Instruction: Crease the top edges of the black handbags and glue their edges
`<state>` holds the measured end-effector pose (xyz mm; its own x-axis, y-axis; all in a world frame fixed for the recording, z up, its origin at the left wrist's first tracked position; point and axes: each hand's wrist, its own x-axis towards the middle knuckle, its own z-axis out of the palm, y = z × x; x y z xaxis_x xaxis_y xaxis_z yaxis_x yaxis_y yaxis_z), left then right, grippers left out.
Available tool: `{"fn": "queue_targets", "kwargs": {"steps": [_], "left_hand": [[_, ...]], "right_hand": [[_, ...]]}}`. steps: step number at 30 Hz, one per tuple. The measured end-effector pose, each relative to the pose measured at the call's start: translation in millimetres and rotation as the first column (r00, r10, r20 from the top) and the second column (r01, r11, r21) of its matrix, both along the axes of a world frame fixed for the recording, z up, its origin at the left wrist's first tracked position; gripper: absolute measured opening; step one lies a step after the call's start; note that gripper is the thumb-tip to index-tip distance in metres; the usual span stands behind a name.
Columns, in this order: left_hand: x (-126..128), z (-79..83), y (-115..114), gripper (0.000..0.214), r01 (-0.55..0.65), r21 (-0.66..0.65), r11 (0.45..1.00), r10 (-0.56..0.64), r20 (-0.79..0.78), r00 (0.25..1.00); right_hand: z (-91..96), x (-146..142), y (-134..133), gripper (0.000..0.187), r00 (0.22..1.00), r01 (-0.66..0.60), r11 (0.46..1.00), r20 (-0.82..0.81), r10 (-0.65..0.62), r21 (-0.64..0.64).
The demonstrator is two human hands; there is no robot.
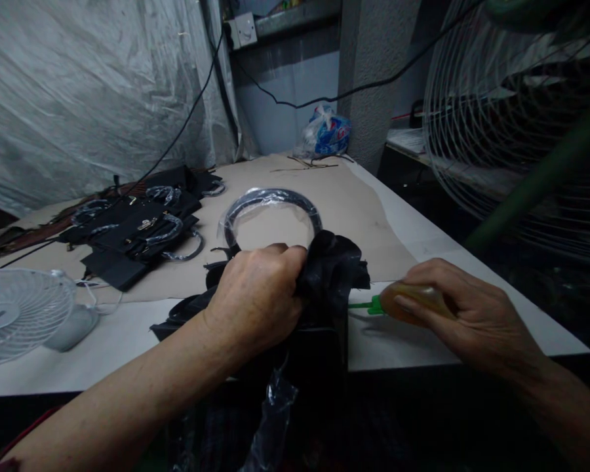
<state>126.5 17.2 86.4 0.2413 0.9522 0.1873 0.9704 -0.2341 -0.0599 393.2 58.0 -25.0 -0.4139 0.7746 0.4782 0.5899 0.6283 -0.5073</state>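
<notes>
A black handbag (pixel 319 347) stands at the table's front edge, its dark lining (pixel 332 262) bunched up over the top. My left hand (pixel 263 295) is closed on the gathered lining, with the fingertips hidden in the cloth. Behind that hand rises the bag's round handle (pixel 275 196), wrapped in clear plastic; a second plastic-wrapped strip (pixel 273 413) hangs down in front. My right hand (pixel 457 308) grips a squeeze bottle (pixel 408 303) of amber liquid. Its thin green nozzle (pixel 368 305) points left, with the tip close beside the bag's right side; whether it touches, I cannot tell.
Several black bags (pixel 137 223) with wrapped handles lie piled at the left. A small white fan (pixel 19 314) stands at the front left, and a large caged fan (pixel 511 118) at the right. A plastic bag (pixel 324 131) sits on the table's brown sheet (pixel 354 203) at the back.
</notes>
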Motion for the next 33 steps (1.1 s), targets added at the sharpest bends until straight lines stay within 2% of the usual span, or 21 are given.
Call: {"fn": "queue_targets", "kwargs": {"steps": [6,10,16,21,25,30,33], "left_hand": [[-1.4,-1.6,0.3,0.01,0.008,0.013,1.0,-0.008,0.01,1.0],[-2.8,-3.1,0.8,0.01,0.015,0.023,1.0,-0.015,-0.007,1.0],[-3.5,-3.7,1.0,0.009,0.026,0.039,0.999,-0.025,-0.017,1.0],[-2.9,-5.2,1.7,0.01,0.03,0.046,0.999,-0.029,-0.021,0.999],[-3.1,-6.0,1.6,0.01,0.032,0.036,0.999,-0.032,-0.012,0.999],[-4.0,-6.6,0.6,0.012,0.029,0.029,0.999,-0.029,-0.007,1.0],[-4.0,-6.5,0.4,0.013,0.033,0.031,0.999,-0.033,-0.008,0.999]], "right_hand": [[2.3,-0.1,-1.4,0.019,1.0,0.01,0.998,0.029,-0.008,-0.068],[0.7,-2.6,-1.5,0.018,1.0,0.022,0.999,-0.004,-0.022,-0.024],[0.7,0.8,0.9,0.018,1.0,0.003,0.997,0.016,-0.002,-0.073],[2.3,-2.5,0.1,0.016,1.0,-0.016,1.0,-0.018,0.016,-0.013],[3.6,-2.6,1.1,0.014,0.998,-0.061,0.996,0.004,0.061,-0.062],[3.8,-1.3,3.7,0.014,0.999,-0.026,1.0,-0.021,0.026,-0.005],[2.4,-1.9,4.7,0.014,0.999,-0.04,0.998,-0.005,0.04,-0.045]]}}
